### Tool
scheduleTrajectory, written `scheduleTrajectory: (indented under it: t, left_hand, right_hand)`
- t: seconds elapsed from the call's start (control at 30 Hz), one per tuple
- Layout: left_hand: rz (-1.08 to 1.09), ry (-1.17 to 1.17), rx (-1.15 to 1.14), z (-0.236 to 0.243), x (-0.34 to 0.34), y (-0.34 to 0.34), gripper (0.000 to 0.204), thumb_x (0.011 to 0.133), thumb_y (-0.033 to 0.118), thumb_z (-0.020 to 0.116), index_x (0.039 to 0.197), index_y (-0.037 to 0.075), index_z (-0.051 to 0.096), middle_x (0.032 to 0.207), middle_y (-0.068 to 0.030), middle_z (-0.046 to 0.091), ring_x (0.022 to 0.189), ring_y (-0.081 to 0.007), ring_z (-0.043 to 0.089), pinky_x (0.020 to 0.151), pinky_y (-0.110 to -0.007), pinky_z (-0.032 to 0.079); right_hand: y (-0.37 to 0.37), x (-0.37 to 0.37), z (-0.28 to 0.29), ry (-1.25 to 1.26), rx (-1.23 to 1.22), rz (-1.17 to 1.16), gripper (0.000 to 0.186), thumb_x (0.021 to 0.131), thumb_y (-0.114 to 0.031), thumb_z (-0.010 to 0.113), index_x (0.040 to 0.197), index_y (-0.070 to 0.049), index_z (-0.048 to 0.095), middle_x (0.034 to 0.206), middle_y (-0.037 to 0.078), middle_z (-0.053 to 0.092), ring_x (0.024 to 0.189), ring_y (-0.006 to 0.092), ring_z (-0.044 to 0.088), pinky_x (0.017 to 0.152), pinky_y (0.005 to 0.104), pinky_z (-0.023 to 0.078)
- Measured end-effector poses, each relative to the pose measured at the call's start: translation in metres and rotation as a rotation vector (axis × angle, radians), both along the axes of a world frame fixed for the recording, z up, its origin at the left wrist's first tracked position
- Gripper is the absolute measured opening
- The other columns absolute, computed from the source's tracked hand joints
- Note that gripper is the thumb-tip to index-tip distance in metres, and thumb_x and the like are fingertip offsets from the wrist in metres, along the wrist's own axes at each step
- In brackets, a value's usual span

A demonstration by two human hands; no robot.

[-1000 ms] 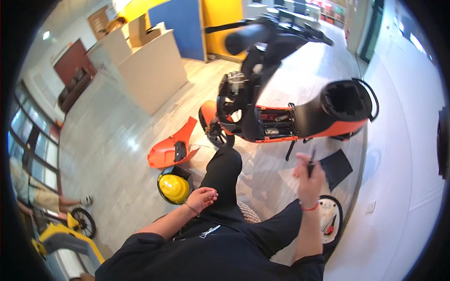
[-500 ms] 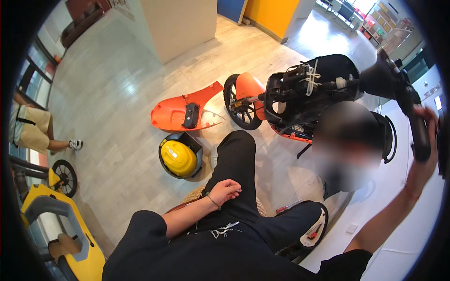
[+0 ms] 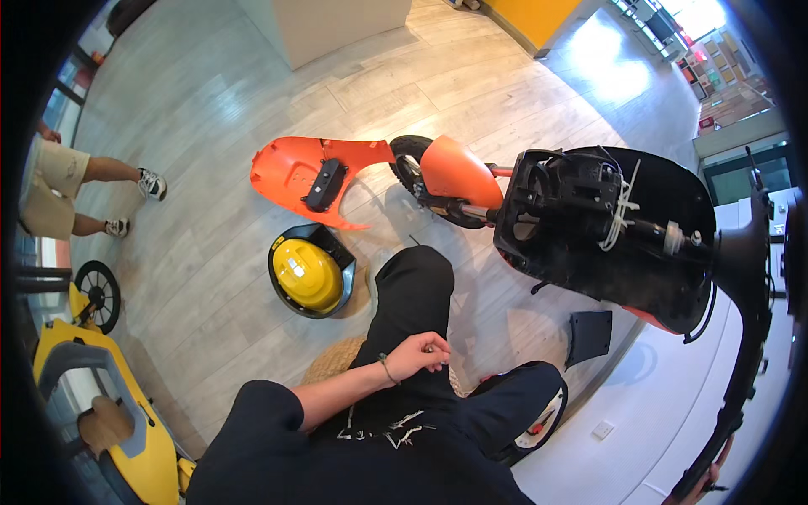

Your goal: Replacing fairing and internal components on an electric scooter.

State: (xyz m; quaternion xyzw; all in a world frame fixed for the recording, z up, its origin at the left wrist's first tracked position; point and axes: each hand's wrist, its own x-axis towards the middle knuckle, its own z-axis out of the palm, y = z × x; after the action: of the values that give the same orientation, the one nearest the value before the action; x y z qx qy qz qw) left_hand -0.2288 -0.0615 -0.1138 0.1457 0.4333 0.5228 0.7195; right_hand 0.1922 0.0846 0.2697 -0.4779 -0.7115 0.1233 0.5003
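My left hand (image 3: 418, 357) rests over my lap, fingers curled closed around something small that I cannot make out. At the lower right rim, part of my right hand (image 3: 719, 468) shows, wrapped round the end of the black handlebar (image 3: 736, 379); most of that hand is hidden. The handlebar belongs to an electric scooter (image 3: 623, 227) with its black front inside exposed, along with wiring and white zip ties. Its orange front fender (image 3: 459, 174) sits over the front wheel (image 3: 410, 154). An orange body panel (image 3: 290, 172) with a black box attached lies on the floor beside the wheel.
A yellow helmet (image 3: 307, 273) sits in a black shell left of my knee. Near the white wall lies a dark flat panel (image 3: 590, 337). A yellow scooter (image 3: 139, 370) stands at the left, and another person's legs (image 3: 105, 181) are beyond it.
The handlebar has swung toward me, my right hand with it, down to the lower right rim. The blurred shape before the scooter is gone. My left hand has shifted slightly right.
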Motion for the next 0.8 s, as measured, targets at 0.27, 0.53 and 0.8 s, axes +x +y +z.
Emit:
scheduleTrajectory:
  t: [0.27,0.53,0.8]
  left_hand:
    - [-0.305,-0.134,0.040,-0.049,0.009,0.084,0.017,0.086,0.014,0.058,0.100,0.004,0.055,0.082,-0.0014,0.060,0.069,-0.0072,0.054,0.062,-0.022,0.045]
    - [-0.449,-0.235,-0.113,-0.044,0.020,0.110,0.015,0.084,0.015,0.059,0.094,0.004,0.057,0.072,-0.0012,0.057,0.062,-0.0069,0.052,0.056,-0.021,0.042]
    - [-0.105,-0.447,-0.235,0.040,-0.055,0.085,0.014,0.085,0.013,0.057,0.096,0.003,0.056,0.080,-0.0023,0.059,0.067,-0.0071,0.052,0.059,-0.022,0.043]
  right_hand:
    - [-0.004,-0.008,-0.016,-0.584,-0.229,-0.734,0.065,0.091,-0.046,0.042,0.137,-0.004,0.024,0.115,0.022,0.049,0.092,0.0199,0.054,0.064,0.0329,0.048]
    - [0.066,0.051,-0.060,0.591,-0.540,-0.409,0.080,0.081,-0.055,0.052,0.142,-0.022,0.012,0.113,0.012,0.050,0.087,0.0204,0.052,0.056,0.0329,0.045]
    - [0.140,-0.129,-0.125,-0.497,-1.230,-0.360,0.055,0.082,-0.045,0.053,0.123,-0.016,0.030,0.098,0.011,0.052,0.081,0.0214,0.052,0.060,0.0337,0.044]
